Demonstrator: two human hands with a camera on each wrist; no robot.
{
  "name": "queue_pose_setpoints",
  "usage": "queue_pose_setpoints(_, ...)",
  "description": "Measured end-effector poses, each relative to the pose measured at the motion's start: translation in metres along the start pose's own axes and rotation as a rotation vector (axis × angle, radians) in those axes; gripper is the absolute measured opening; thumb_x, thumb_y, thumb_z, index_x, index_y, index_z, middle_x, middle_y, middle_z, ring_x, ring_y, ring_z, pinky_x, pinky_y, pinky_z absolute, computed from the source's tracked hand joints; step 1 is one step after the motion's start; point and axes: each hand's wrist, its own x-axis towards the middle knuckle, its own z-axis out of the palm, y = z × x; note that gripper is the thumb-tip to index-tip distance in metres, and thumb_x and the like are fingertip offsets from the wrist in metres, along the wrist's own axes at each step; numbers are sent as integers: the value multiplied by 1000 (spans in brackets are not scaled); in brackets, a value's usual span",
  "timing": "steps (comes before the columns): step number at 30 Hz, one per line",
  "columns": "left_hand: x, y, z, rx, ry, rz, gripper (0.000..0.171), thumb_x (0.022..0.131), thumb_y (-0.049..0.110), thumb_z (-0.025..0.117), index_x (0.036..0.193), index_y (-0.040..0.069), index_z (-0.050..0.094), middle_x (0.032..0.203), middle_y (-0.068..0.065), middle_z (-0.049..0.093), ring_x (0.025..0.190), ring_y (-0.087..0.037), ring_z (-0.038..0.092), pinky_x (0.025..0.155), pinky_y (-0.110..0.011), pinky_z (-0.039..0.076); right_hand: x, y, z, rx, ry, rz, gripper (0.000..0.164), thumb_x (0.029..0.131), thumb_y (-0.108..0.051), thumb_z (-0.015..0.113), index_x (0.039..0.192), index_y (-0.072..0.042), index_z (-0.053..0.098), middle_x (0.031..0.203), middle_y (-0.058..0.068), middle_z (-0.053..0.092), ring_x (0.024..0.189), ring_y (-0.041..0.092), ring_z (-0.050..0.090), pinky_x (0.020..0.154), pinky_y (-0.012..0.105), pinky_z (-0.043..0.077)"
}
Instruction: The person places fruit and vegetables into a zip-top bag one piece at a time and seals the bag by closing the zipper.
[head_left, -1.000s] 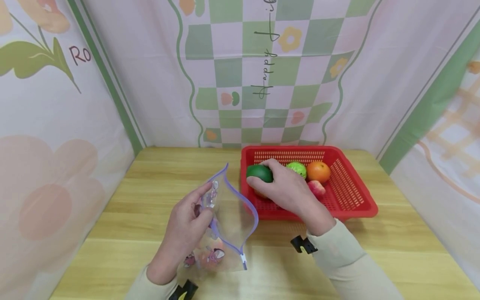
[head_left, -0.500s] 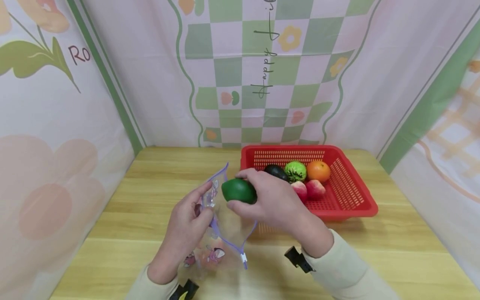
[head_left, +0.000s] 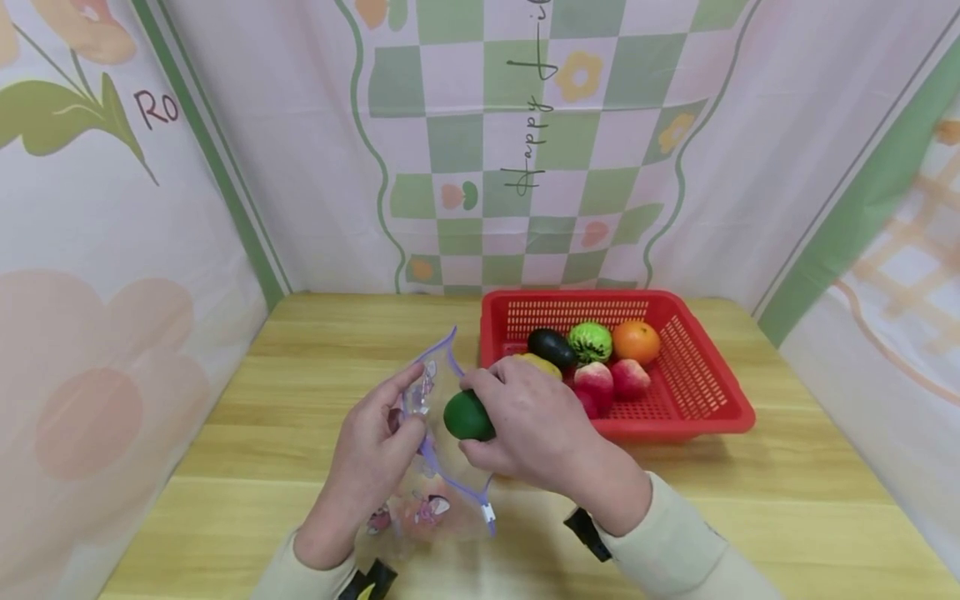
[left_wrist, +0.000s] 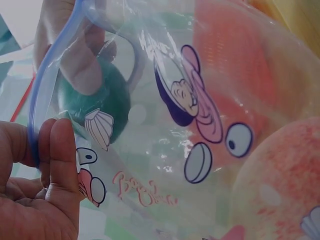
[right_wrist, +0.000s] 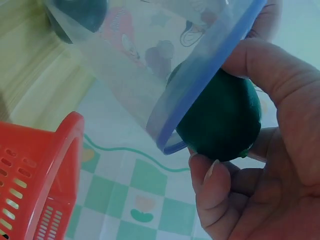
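My left hand (head_left: 371, 454) pinches one side of a clear zip bag (head_left: 457, 504) with a purple zip strip, white slider and cartoon prints, its mouth spread apart. In my right hand (head_left: 536, 425) is a dark green lime (head_left: 467, 415), held between thumb and fingers at that mouth. The right wrist view shows part of the lime (right_wrist: 220, 117) behind the purple strip, its stem end toward my palm. Through the film in the left wrist view, the lime (left_wrist: 107, 107) and fingertips appear just within the opening. A pinkish speckled peach (left_wrist: 285, 185) shows low in the bag.
Right of the bag stands a red slotted basket (head_left: 712, 392) on the wooden table (head_left: 322, 350). It holds an orange (head_left: 636, 342), a striped green fruit (head_left: 590, 342), a dark avocado (head_left: 551, 347), a yellow fruit (head_left: 542, 363) and several peaches (head_left: 630, 379). Patterned curtains (head_left: 315, 167) enclose the table.
My right hand has lifted the lime out of the basket and carried it left and down to the bag's mouth. My left hand keeps its grip on the bag in the same place.
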Motion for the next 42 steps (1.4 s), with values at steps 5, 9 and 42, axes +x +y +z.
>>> queue_pose_setpoints(5,1,-1,0,22,4,-2,58,85,2,56,139,21,51,57,2,38,44,-9,36,36,-22,30,-1,-1,2,-22,-45,34,53,71,-48,72,113,-15,65,93,3,60,74,12,51,56,24,47)
queue_pose_setpoints(9,1,-2,1,14,11,-17,57,85,2,56,139,20,51,58,2,37,44,-9,35,37,-21,28,-2,-2,3,-27,-87,41,49,71,-46,72,110,-16,64,96,3,63,74,14,53,57,26,48)
queue_pose_setpoints(42,-1,-1,-1,-3,0,-19,58,85,3,54,139,25,51,52,2,38,41,-9,33,33,-24,28,-2,-3,8,-27,-148,46,39,75,-39,78,104,-17,64,79,-5,61,73,12,55,55,25,47)
